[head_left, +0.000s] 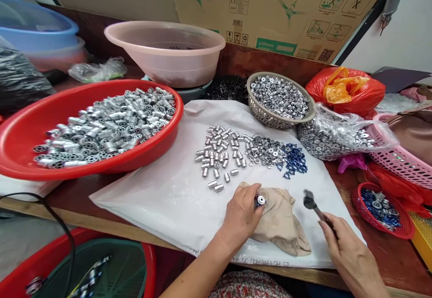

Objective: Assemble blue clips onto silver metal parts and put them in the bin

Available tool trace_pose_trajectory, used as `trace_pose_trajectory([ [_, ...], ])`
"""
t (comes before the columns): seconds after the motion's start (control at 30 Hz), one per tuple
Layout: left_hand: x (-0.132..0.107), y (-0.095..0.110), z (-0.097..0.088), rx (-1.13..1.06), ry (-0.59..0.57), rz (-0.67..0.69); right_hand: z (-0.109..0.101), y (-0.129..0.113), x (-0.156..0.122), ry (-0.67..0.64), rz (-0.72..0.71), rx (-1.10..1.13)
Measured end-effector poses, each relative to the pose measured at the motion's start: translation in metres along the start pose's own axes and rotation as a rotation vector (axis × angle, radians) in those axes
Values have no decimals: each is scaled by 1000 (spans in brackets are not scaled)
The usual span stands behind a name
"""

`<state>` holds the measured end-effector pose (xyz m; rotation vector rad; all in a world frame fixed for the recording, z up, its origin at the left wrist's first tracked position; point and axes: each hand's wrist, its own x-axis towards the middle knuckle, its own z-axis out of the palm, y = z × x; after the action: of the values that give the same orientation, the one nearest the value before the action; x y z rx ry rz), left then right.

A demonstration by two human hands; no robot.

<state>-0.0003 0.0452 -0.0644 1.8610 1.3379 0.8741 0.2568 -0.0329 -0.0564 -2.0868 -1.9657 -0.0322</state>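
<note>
1. Silver metal with a blue ring: that is the small cylindrical part (260,200) held in the left hand (240,214). The grip is closed around it, with the fingers curled, just above a folded beige cloth (281,221).
2. The right hand (351,255) is closed on the handle of a small hammer (309,200). Blur makes the dark head hard to judge, so the tool's exact kind is uncertain. The head is over the white plastic sheet (162,208), just beside the cloth.
3. Two hands, one hammer and one cloth are in view. Three loose groups lie on the sheet: dozens of short aluminium cylinders (216,154), a patch of silver discs (266,151) and a smaller cluster of blue pieces (295,160).
4. On the wooden bench (394,255), one round red basin (30,131) holds a heap of perforated aluminium tubes (108,127). One woven grey basket (256,109) holds small metal rings (280,96), and one plastic bag (334,136) bulges with flat washers. One small red basket (357,199) holds blue-and-silver parts (380,208).
5. Behind these stand a translucent pink basin (165,64), a blue basin (37,28) and a printed cardboard carton (280,14).
</note>
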Motion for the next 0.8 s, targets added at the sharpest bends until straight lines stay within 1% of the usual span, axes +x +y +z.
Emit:
trace_pose_trajectory([
  [0.07, 1, 0, 1, 7, -8, 8, 0, 26, -6, -6, 48, -174],
  [0.1, 3, 1, 1, 17, -17, 12, 0, 33, -4, 2, 53, -229],
  [0.13, 4, 2, 2, 30, -26, 16, 0, 34, 1, 18, 43, -245],
  [0.17, 5, 5, 2, 45, -33, 20, 0, 31, 10, 36, 27, -228],
  [0.23, 3, 9, 0, 75, -30, 40, 4, 14, 38, 48, -15, -126],
  [0.3, -7, 9, -12, 111, 7, 62, 12, -8, 70, -19, -35, -54],
  [0.37, -29, -1, -37, 192, 77, 47, 23, -24, 98, -66, -42, -28],
  [0.43, -64, -23, -74, 355, 155, -24, 34, -30, 116, -87, -59, -6],
  [0.5, -105, -48, -115, 575, 175, -110, 44, -28, 126, -93, -74, 25],
  [0.53, -122, -59, -132, 678, 212, -118, 47, -26, 128, -90, -81, 43],
  [0.57, -135, -67, -145, 761, 222, -161, 50, -24, 130, -82, -86, 61],
  [0.6, -142, -72, -153, 809, 273, -199, 52, -22, 130, -69, -88, 78],
  [0.63, -142, -74, -155, 810, 300, -211, 52, -21, 131, -52, -90, 95],
  [0.67, -135, -72, -151, 779, 295, -215, 53, -22, 130, -28, -92, 114],
  [0.7, -121, -67, -143, 725, 249, -207, 52, -23, 130, -1, -98, 134],
  [0.73, -102, -61, -131, 681, 236, -191, 51, -26, 128, 27, -108, 157],
  [0.77, -81, -53, -117, 640, 162, -191, 48, -30, 126, 53, -123, 180],
  [0.8, -59, -46, -103, 619, 116, -187, 46, -34, 122, 73, -144, 199],
])
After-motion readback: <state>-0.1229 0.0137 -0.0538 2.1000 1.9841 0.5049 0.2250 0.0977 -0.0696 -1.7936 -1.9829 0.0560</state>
